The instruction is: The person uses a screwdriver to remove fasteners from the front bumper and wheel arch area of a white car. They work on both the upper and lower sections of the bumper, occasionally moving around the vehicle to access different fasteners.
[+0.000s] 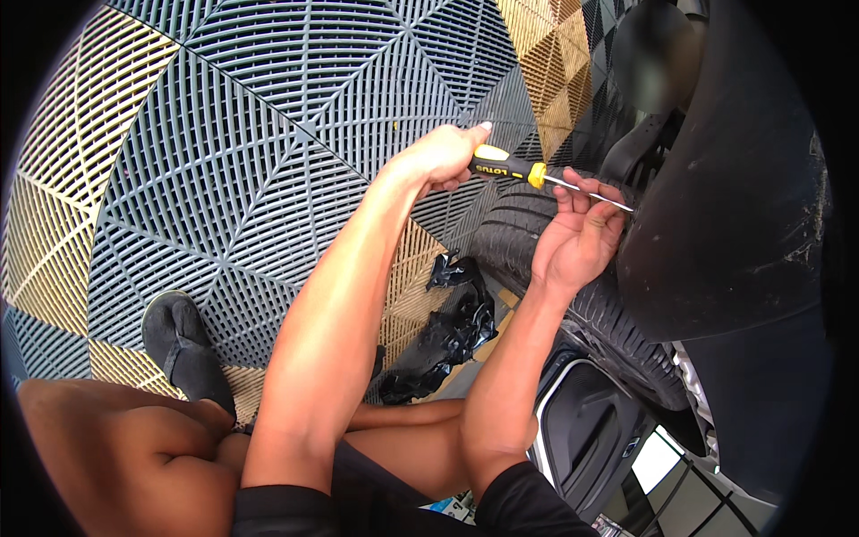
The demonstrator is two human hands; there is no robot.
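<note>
A screwdriver [510, 167] with a black and yellow handle points to the right, its thin metal shaft [586, 191] slanting slightly downward. My left hand [440, 159] is closed round the end of the handle, thumb stretched along it. My right hand [582, 237] has its fingers round the shaft close to the tip, palm turned up. The tip meets or lies just in front of the edge of a large black curved panel [725, 215]; whether it touches, I cannot tell. Below my right hand stands a black tyre [617, 336].
Grey and tan slatted tiles [268, 134] cover the floor. A crumpled black plastic sheet [452, 327] lies between my arms. A black door panel [586, 421] leans near the tyre at the lower right. My shoe [183, 345] rests at the left. Another tyre [519, 224] lies behind my right hand.
</note>
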